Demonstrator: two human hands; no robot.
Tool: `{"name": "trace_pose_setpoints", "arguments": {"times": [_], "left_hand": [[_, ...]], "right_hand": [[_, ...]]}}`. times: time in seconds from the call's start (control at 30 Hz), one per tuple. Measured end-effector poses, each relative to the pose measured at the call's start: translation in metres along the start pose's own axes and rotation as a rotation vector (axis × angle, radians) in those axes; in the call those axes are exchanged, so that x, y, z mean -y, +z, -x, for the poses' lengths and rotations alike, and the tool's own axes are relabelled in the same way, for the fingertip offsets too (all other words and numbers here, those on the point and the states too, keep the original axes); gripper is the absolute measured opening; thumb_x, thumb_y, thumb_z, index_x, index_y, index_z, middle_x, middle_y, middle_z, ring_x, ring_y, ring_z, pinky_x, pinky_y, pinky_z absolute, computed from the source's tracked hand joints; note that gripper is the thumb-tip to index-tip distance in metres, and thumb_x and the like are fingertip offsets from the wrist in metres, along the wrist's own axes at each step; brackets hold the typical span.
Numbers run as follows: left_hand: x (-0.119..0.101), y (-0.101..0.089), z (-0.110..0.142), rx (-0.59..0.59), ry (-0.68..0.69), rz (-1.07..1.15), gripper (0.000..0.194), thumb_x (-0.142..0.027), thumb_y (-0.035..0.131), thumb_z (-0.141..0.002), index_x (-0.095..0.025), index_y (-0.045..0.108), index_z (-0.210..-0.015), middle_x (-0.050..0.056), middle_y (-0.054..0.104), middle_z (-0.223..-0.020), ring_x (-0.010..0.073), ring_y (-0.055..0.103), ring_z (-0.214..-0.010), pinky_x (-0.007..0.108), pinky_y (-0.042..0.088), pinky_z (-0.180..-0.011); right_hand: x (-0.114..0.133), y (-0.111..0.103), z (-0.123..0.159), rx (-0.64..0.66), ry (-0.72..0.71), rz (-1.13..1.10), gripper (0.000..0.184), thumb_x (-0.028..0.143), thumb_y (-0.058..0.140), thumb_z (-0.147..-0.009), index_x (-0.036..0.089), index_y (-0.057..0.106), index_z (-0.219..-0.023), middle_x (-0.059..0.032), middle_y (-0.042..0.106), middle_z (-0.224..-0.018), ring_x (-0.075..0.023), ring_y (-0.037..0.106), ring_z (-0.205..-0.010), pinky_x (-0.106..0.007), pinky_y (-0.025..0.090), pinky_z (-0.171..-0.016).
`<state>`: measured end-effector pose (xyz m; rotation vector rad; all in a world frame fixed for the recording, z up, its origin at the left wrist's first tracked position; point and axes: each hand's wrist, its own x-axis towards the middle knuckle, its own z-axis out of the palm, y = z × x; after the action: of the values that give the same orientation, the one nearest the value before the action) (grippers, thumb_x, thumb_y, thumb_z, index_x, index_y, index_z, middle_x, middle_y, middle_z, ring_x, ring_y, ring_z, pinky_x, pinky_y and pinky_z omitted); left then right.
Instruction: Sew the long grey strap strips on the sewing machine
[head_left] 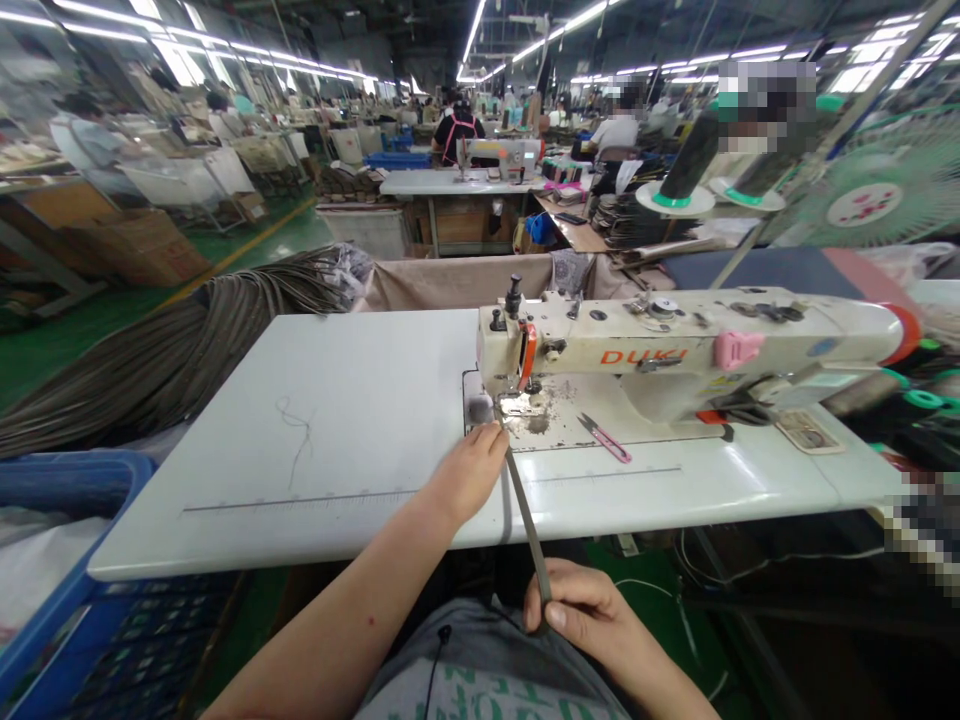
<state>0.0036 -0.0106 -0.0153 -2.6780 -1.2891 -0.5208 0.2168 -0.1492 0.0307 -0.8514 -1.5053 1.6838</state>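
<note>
A narrow grey-brown fabric strip (526, 510) runs from the needle area of a sewing machine (592, 345) down over the table's front edge. My left hand (474, 465) lies at the needle plate, its fingers pressed together on the strip's upper end. Below the table edge, my right hand (577, 605) pinches the lower part of the strip between thumb and fingers. The strip is stretched fairly straight between both hands. Pink-handled thread snips (606, 438) lie on the machine bed, right of the needle.
Loose thread (304, 430) rests on the white sewing table (360, 400), which has a printed ruler along its front. A blue crate (97, 600) stands at lower left, a heap of long dark strips (180, 345) behind it. Thread cones (686, 165) and a fan (862, 200) rise at right.
</note>
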Motion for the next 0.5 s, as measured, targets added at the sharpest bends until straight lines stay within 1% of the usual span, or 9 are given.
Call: {"name": "trace_pose_setpoints", "arguments": {"times": [0.2, 0.33, 0.5], "left_hand": [[0.000, 0.000, -0.003, -0.036, -0.036, 0.013, 0.037, -0.009, 0.047, -0.099, -0.011, 0.053, -0.135, 0.018, 0.060, -0.140, 0.0263, 0.056, -0.136, 0.042, 0.045, -0.119], [-0.001, 0.001, -0.002, -0.023, -0.020, -0.020, 0.035, -0.010, 0.048, -0.100, -0.009, 0.054, -0.134, 0.017, 0.061, -0.137, 0.0265, 0.057, -0.135, 0.041, 0.043, -0.121], [0.000, 0.004, 0.000, 0.016, 0.007, -0.027, 0.030, -0.014, 0.044, -0.103, -0.013, 0.056, -0.130, 0.014, 0.064, -0.133, 0.0251, 0.055, -0.138, 0.042, 0.046, -0.118]], "right_hand": [[-0.013, -0.001, 0.002, 0.017, 0.005, -0.001, 0.035, 0.048, 0.069, -0.097, 0.018, 0.083, -0.086, -0.0057, 0.067, -0.082, -0.0193, 0.063, -0.079, -0.030, 0.044, -0.073], [-0.013, -0.002, 0.002, 0.027, -0.002, -0.006, 0.037, 0.049, 0.069, -0.097, 0.017, 0.083, -0.085, -0.0058, 0.067, -0.082, -0.0190, 0.063, -0.078, -0.030, 0.044, -0.072], [-0.012, -0.004, -0.001, 0.072, -0.063, -0.054, 0.038, 0.051, 0.071, -0.095, 0.017, 0.081, -0.082, -0.0072, 0.069, -0.083, -0.0216, 0.066, -0.084, -0.032, 0.049, -0.077]]}}
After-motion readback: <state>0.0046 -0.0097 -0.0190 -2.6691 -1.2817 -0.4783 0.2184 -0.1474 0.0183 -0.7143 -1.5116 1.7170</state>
